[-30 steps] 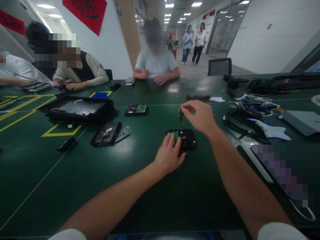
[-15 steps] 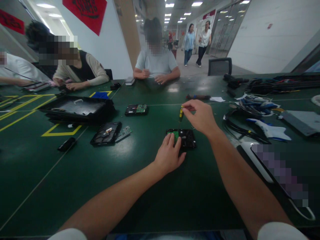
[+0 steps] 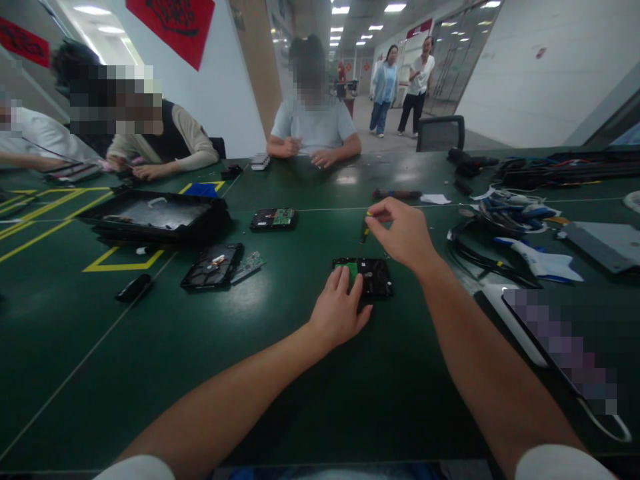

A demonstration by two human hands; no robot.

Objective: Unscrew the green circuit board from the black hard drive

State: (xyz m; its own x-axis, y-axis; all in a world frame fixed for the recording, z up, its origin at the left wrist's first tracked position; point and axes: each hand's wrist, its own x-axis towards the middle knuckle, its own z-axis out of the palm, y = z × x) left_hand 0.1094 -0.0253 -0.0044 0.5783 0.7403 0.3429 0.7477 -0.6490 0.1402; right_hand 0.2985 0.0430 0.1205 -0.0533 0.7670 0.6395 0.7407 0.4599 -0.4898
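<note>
A black hard drive (image 3: 379, 277) with a green circuit board lies flat on the table in front of me. My left hand (image 3: 339, 308) rests on its near left part, fingers spread over the board and thumb by the near edge. Above the drive, my right hand (image 3: 400, 228) pinches the top of a small yellow and dark screwdriver (image 3: 365, 230), which points down. Its thin tip is too faint to tell whether it touches a screw.
To the left are another hard drive (image 3: 273, 219), an opened drive (image 3: 213, 267), a loose circuit board (image 3: 249, 268) and a black tray (image 3: 155, 217). Cables (image 3: 510, 210), a grey metal piece (image 3: 603, 243) and a phone-like device (image 3: 555, 347) lie right. A person (image 3: 314, 127) sits opposite.
My right fingers have shifted slightly on the screwdriver, and its handle looks turned, showing less yellow. My left hand and the hard drive stay put. Two people in the background have walked closer.
</note>
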